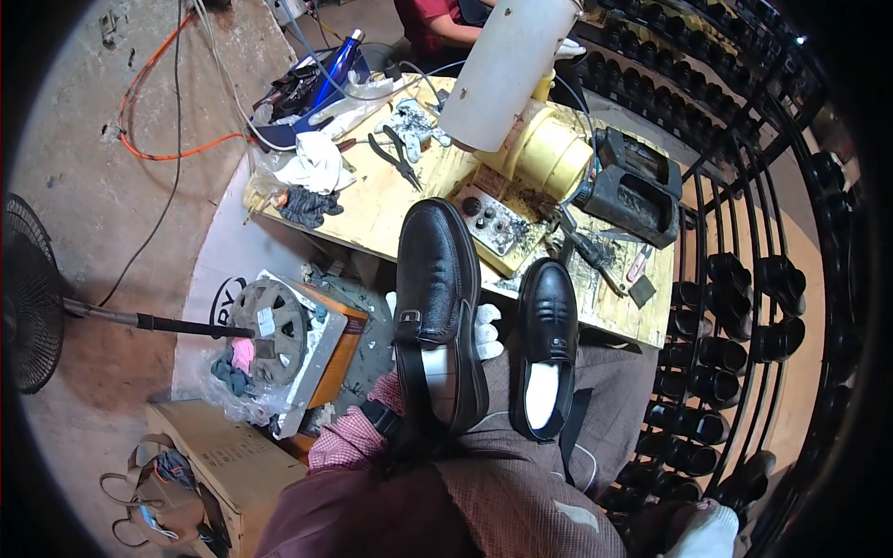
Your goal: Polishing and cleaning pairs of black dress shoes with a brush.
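My left hand point(487, 332), in a white knit glove, is wrapped round a black leather slip-on shoe point(435, 279) from below. Its fingertips show along the shoe's right side; the rest of the hand is hidden. The shoe points away from me, opening upward, with a small buckle-like trim on its strap. Just to its right, a second black shoe point(547, 312) with a pale insole rests toe-forward over my lap. Low at the right edge, beside the shoe rack, is my right hand point(709, 534) in a white glove, its fingers not clearly visible.
A yellowish workbench point(372, 219) ahead bears black pliers point(396, 160), gloves, a control box point(489, 221) and a yellow machine point(544, 153). Racks of black shoes point(721, 353) line the right. At left stand a fan point(28, 293) and a cardboard box point(228, 465). Another person point(433, 23) sits beyond the bench.
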The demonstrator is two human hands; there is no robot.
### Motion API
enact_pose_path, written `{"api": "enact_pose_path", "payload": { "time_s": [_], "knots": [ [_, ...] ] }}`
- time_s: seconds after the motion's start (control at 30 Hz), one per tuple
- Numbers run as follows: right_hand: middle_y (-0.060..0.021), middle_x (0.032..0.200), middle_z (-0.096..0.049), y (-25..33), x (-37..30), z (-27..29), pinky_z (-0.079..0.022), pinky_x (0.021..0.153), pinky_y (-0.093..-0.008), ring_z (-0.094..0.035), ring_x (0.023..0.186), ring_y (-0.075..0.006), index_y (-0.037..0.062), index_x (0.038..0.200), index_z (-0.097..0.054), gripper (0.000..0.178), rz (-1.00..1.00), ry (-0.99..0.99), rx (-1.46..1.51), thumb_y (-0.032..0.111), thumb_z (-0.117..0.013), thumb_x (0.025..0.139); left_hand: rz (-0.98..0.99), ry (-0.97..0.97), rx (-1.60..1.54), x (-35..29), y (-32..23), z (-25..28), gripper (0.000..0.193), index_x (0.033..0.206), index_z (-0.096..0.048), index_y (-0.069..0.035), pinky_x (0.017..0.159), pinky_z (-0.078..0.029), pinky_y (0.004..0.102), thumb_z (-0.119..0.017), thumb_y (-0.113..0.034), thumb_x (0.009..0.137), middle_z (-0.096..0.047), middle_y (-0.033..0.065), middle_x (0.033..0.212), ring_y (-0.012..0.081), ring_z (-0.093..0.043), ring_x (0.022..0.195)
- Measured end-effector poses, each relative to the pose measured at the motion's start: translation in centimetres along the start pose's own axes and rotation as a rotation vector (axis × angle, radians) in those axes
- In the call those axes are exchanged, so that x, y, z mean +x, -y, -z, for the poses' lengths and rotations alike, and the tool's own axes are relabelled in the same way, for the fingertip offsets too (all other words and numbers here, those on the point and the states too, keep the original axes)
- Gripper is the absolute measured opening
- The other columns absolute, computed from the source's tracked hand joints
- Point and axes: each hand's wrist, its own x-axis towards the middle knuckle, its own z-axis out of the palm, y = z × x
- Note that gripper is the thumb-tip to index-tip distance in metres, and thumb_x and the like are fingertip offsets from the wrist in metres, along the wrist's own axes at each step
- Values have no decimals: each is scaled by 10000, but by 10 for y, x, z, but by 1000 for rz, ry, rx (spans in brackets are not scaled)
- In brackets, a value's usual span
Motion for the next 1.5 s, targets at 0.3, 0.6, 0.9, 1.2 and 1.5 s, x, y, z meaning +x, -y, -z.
{"api": "enact_pose_path", "payload": {
  "time_s": [0.3, 0.6, 0.9, 1.2, 1.5],
  "knots": [
    [-189, 1288, -657, 31, 1, 72, -564, 768, -395, -703, 970, -329, 79, 1314, -646, 694, 148, -70, -281, 129, -812, 642, -84, -68, 37, -10, 6, -2, 1350, 1502, -351, 99, 1113, -439, 578, -464, -985, 705, -549, 271, 1371, 420, -592, 1212],
    [-173, 1249, -688, 34, 38, 63, -549, 743, -402, -708, 923, -324, 75, 1314, -653, 725, 139, -105, -467, 108, -823, 610, -110, -159, 47, -17, 18, -13, 1297, 1503, -389, 58, 1088, -454, 586, -394, -991, 740, -565, 248, 1367, 420, -595, 1209],
    [-155, 809, -682, 5, 52, -126, -533, 560, -472, -670, 623, -354, 138, 1281, -629, 473, -3, -226, 12, 174, -684, 812, -300, -323, 836, -21, 51, 4, 1006, 1589, -340, -104, 1251, -254, 449, -357, -853, 917, -411, 118, 1589, 317, -393, 1447],
    [-207, 1024, -638, 28, 11, -106, -486, 967, -541, -581, 1110, -455, 16, 883, -671, 276, 355, -679, -74, 254, -718, 752, 222, -93, 887, -6, 76, -16, 952, 1624, -254, -112, 1254, -226, 452, -395, -773, 954, -313, 125, 1645, 320, -326, 1493],
    [-203, 1127, -610, 17, -96, -58, -465, 1009, -556, -560, 1131, -432, 14, 933, -654, 486, -205, -909, -139, 480, -704, 806, 560, -323, -130, 50, 136, -31, 1073, 1629, -235, -106, 1238, -283, 504, -518, -817, 876, -340, 159, 1628, 338, -358, 1486]
  ]
}}
